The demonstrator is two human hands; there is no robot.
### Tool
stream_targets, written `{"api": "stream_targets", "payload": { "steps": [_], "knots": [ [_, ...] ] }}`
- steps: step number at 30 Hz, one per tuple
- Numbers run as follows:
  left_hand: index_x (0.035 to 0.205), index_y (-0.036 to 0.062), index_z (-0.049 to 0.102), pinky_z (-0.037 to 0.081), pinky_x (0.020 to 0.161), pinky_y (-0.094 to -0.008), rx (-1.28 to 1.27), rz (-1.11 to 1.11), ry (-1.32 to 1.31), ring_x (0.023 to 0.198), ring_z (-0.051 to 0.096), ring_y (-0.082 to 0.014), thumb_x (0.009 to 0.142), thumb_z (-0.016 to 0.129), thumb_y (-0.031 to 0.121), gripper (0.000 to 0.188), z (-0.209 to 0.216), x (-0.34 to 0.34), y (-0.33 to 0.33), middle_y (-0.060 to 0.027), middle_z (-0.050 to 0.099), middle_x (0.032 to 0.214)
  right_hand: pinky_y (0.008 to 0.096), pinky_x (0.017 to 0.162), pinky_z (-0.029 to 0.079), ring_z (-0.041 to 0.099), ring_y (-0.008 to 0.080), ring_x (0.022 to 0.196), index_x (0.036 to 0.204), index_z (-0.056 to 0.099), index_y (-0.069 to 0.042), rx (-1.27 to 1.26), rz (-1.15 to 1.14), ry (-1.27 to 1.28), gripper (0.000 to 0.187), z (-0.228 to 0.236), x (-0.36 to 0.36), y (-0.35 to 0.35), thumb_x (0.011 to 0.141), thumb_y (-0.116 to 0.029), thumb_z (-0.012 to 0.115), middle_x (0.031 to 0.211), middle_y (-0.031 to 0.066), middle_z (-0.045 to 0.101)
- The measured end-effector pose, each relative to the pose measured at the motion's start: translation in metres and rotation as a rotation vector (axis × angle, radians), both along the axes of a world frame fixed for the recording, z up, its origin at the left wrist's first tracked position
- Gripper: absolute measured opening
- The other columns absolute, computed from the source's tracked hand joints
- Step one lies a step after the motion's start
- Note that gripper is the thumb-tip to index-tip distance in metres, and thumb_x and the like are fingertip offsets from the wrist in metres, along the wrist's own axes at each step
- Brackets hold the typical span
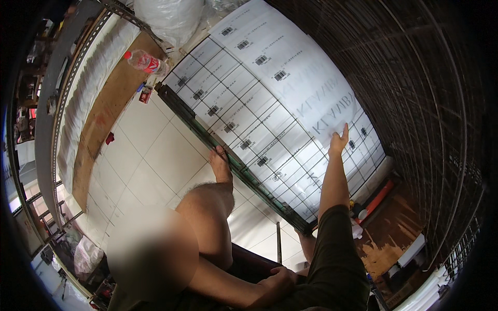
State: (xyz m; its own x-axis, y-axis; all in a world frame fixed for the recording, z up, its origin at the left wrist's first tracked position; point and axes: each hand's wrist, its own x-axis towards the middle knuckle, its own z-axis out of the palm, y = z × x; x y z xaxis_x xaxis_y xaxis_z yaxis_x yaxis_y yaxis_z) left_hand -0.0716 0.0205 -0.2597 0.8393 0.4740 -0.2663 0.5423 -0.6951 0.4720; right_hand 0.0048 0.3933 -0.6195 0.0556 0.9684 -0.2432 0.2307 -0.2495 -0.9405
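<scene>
A broad white sheet [290, 57] with rows of small dark printed marks and larger faint lettering lies before me. My right hand [339, 141] reaches out over its right part with the index finger and thumb stretched out. Whether the fingertip touches the sheet I cannot tell. Dark thin lines in a square grid [249, 96] cross much of the sheet. A worn green frame edge [228, 153] runs along its near left side. In my lap rests my left hand [280, 282], its fingers curled in; I see nothing held in it.
Dark wire mesh [415, 78] rises on the right. A plastic bottle with a red cap [148, 63] lies at the upper left by a brown board [98, 119]. White floor tiles [150, 150] show beside my bare leg [207, 212]. White plastic bags [171, 18] sit at the back.
</scene>
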Motion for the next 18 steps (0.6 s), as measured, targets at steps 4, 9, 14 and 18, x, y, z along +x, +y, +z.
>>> {"api": "stream_targets", "payload": {
  "steps": [4, 9, 14, 18],
  "knots": [
    [0.090, 0.0086, 0.065, 0.043, 0.056, -0.0392, 0.042, 0.079, -0.025, 0.079, 0.058, -0.0251, 0.085, 0.051, 0.025, 0.022, -0.001, -0.002, 0.002, -0.0104, 0.061, 0.088, 0.0305, 0.083, 0.053, 0.057, 0.0249, 0.109, 0.146, 0.033, -0.005, -0.003, 0.007, 0.029, 0.076, 0.000, 0.001, 0.003, 0.074, 0.017, 0.042, 0.144, 0.0169, 0.039],
    [0.088, 0.0081, 0.066, 0.044, 0.050, -0.0341, 0.025, 0.118, -0.141, 0.072, 0.059, -0.0221, 0.081, 0.052, 0.023, 0.021, 0.009, -0.019, 0.014, -0.0093, 0.061, 0.082, 0.0301, 0.082, 0.053, 0.058, 0.0242, 0.105, 0.146, 0.032, -0.005, 0.015, 0.016, 0.035, 0.077, -0.007, 0.005, 0.004, 0.074, 0.018, 0.041, 0.144, 0.0162, 0.040],
    [0.087, 0.0083, 0.064, 0.040, 0.057, -0.0397, 0.049, 0.197, -0.063, 0.076, 0.055, -0.0251, 0.082, 0.054, 0.025, 0.020, -0.008, 0.012, -0.017, -0.0107, 0.060, 0.089, 0.0311, 0.090, 0.049, 0.055, 0.0254, 0.114, 0.147, 0.028, -0.005, 0.051, 0.040, -0.009, 0.078, -0.011, 0.004, 0.005, 0.073, 0.017, 0.041, 0.147, 0.0179, 0.035],
    [0.090, 0.0071, 0.066, 0.046, 0.056, -0.0375, -0.033, 0.181, -0.069, 0.075, 0.061, -0.0241, 0.082, 0.054, 0.022, 0.020, 0.001, 0.007, -0.006, -0.0106, 0.063, 0.086, 0.0352, 0.102, 0.041, 0.046, 0.0311, 0.125, 0.147, 0.026, -0.004, 0.041, -0.036, -0.140, 0.076, -0.020, 0.014, 0.003, 0.075, 0.011, 0.047, 0.149, 0.0208, 0.030]
  ]
}}
